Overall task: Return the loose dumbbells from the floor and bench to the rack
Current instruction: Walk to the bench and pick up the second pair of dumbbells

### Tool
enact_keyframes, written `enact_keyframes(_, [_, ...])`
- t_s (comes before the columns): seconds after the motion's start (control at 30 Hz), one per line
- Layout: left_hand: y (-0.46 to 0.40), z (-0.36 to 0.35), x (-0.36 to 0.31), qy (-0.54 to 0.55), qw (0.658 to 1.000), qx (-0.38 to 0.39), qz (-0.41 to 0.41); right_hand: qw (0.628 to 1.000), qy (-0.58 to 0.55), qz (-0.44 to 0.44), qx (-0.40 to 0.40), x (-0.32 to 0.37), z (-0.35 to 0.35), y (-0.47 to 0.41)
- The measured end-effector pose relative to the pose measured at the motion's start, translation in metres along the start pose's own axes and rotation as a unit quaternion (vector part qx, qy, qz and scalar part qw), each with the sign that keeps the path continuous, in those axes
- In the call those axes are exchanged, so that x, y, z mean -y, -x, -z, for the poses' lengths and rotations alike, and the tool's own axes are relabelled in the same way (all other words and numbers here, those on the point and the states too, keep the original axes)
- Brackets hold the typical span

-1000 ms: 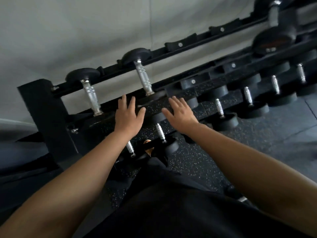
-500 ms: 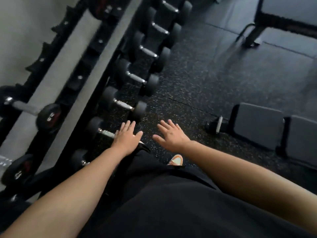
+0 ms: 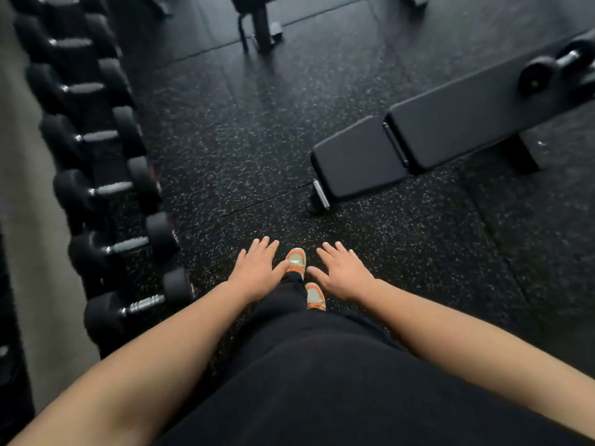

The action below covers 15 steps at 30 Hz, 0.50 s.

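Note:
A loose black dumbbell [image 3: 555, 67] with a chrome handle lies on the far end of the flat black bench [image 3: 450, 123] at the upper right. The dumbbell rack [image 3: 106, 162] runs down the left edge, and several black dumbbells with silver handles rest in its low row. My left hand [image 3: 257, 272] and my right hand [image 3: 343, 273] hover in front of me over the floor, fingers spread and holding nothing. Both hands are well short of the bench and to the right of the rack.
Speckled black rubber floor [image 3: 241, 140] spreads between rack and bench. A dark machine base [image 3: 260, 24] stands at the top centre. My orange shoes [image 3: 297, 262] show between my hands. A grey wall strip [image 3: 29, 220] runs behind the rack.
My view has swung right, away from the rack and toward the bench. Both hands have left the rack shelf and now hang empty over the floor.

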State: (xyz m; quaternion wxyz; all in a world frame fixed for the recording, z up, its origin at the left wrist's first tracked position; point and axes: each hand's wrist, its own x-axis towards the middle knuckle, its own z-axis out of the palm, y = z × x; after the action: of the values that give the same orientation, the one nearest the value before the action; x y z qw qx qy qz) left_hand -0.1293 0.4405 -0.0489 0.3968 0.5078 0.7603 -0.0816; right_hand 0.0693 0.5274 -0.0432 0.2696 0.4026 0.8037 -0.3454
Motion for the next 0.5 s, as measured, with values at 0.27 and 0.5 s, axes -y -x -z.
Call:
enact_keyframes(0.27, [-0.074,0.045,-0.067,-0.1,0.982,0.05,-0.155,0.981,-0.098,-0.147,-0.076,-0.055,0.028,-0.014])
enact_keyframes(0.5, [-0.117,0.064,-0.123,-0.141,0.961,0.09,-0.22,0.957,-0.142,-0.227,-0.115,-0.096,0.052,-0.012])
